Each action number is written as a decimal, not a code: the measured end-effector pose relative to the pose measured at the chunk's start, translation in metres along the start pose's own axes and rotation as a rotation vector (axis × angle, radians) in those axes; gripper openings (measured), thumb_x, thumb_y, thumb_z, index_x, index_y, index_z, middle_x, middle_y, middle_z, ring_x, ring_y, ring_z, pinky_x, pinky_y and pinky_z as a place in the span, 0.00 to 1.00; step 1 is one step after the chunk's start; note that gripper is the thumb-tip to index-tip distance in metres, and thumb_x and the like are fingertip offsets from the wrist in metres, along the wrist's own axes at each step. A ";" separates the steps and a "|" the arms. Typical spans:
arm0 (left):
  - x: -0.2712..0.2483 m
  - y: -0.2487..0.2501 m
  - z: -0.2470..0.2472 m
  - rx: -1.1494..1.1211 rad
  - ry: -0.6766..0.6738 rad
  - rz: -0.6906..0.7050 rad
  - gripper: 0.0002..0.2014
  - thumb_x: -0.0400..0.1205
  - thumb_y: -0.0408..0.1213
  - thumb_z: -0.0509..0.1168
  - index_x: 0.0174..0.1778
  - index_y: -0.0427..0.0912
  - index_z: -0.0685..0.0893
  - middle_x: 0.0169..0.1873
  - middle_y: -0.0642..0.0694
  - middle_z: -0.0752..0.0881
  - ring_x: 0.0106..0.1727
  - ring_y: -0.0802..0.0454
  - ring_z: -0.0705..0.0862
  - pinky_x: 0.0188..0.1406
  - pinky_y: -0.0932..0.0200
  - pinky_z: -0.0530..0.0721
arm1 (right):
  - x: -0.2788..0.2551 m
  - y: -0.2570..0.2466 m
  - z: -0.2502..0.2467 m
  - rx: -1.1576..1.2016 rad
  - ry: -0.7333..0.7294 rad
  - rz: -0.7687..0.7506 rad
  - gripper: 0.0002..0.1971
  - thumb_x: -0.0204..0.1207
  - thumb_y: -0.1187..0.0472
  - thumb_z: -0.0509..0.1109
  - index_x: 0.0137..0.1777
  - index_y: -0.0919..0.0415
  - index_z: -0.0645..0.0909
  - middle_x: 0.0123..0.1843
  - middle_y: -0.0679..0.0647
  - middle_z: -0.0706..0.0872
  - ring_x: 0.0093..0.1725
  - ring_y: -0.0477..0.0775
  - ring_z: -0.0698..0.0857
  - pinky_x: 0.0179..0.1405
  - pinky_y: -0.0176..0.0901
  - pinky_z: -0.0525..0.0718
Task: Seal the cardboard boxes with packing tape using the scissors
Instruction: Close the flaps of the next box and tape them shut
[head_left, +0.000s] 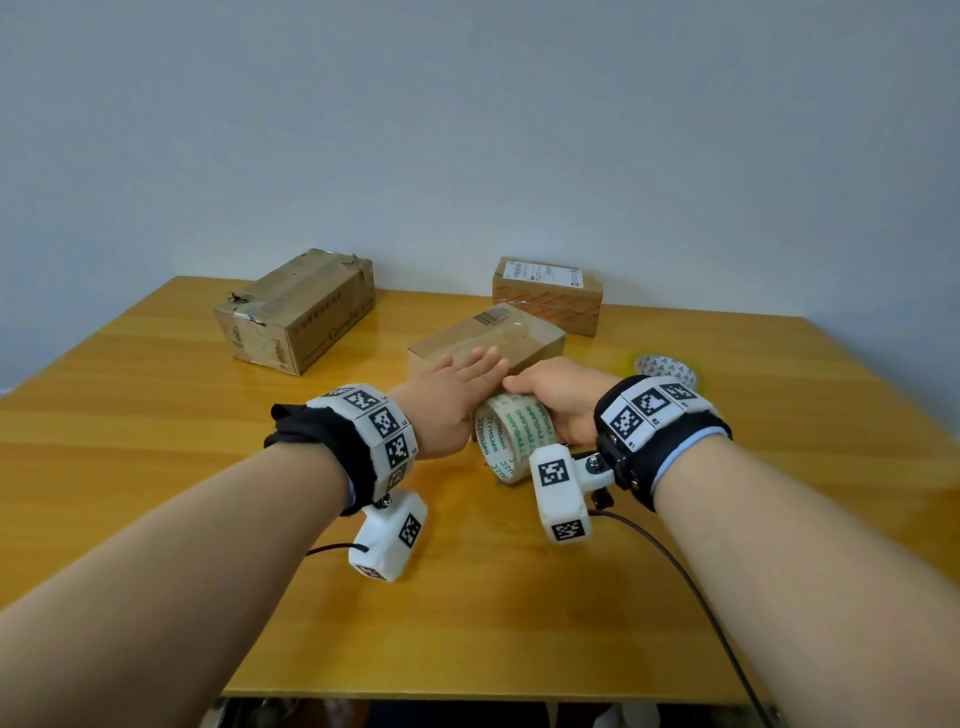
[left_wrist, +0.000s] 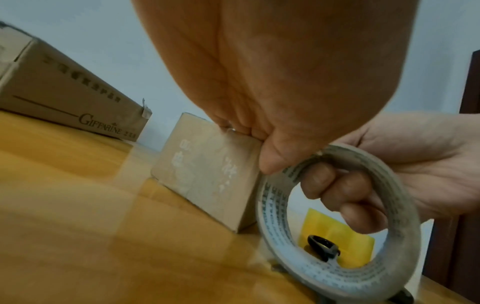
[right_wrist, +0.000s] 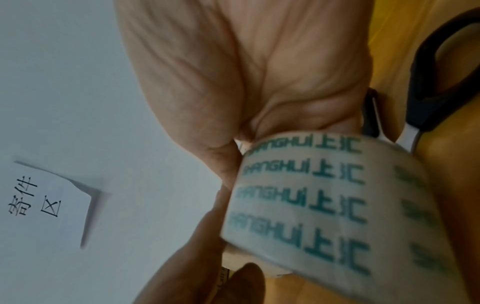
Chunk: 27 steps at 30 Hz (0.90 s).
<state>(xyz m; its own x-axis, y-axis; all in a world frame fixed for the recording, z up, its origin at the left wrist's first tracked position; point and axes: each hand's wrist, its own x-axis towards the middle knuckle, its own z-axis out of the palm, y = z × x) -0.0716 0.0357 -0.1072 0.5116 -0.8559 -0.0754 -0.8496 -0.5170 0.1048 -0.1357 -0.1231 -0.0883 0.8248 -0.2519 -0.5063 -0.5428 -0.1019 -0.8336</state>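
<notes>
Cardboard was on the wooden table (head_left: 156, 415) in three pieces: a small box (head_left: 485, 338) just in front of the person, a bigger worn box (head_left: 296, 312) at the far left, and a third box (head_left: 548, 296) with a white label at the far right. The left hand (head_left: 452, 395) lay flat on top of the small box, its fingers straight and close together, pressing down. The right hand (head_left: 556, 400) held the tape roll (head_left: 511, 436) at the near edge of this box, with fingers hooked through the core, as the left wrist view showed. It seemed a strip was being laid over the small box, so this box was only partly sealed. The scissors (right_wrist: 441, 82) lay on the table beside the right hand, not yet used for the cut. A second roll (head_left: 667, 366) lay further right. The two far boxes carried old tape; whether they still needed sealing I could not tell.
</notes>
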 end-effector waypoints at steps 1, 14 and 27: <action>0.001 0.000 -0.001 0.006 -0.011 -0.002 0.40 0.83 0.27 0.54 0.87 0.46 0.41 0.87 0.47 0.40 0.87 0.53 0.39 0.83 0.52 0.37 | 0.002 0.001 0.000 -0.001 0.010 0.000 0.14 0.88 0.57 0.65 0.65 0.67 0.80 0.53 0.64 0.91 0.48 0.61 0.91 0.54 0.60 0.90; 0.008 -0.001 -0.025 -0.326 0.029 -0.131 0.27 0.88 0.33 0.51 0.83 0.59 0.67 0.83 0.60 0.64 0.84 0.56 0.61 0.81 0.60 0.55 | 0.015 -0.009 0.016 -0.628 0.128 -0.168 0.19 0.88 0.63 0.60 0.36 0.44 0.62 0.46 0.45 0.76 0.45 0.46 0.73 0.74 0.51 0.75; 0.027 0.002 -0.019 -0.332 0.249 -0.283 0.13 0.82 0.48 0.67 0.61 0.58 0.88 0.54 0.57 0.90 0.51 0.56 0.86 0.51 0.57 0.86 | 0.011 0.015 -0.001 0.021 -0.135 0.067 0.22 0.87 0.46 0.62 0.71 0.63 0.78 0.49 0.60 0.88 0.48 0.62 0.88 0.49 0.61 0.89</action>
<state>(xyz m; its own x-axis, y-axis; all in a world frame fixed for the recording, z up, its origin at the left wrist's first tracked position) -0.0570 0.0113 -0.0903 0.7653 -0.6376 0.0883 -0.6072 -0.6696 0.4278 -0.1346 -0.1287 -0.1063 0.8012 -0.1258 -0.5851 -0.5954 -0.0691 -0.8004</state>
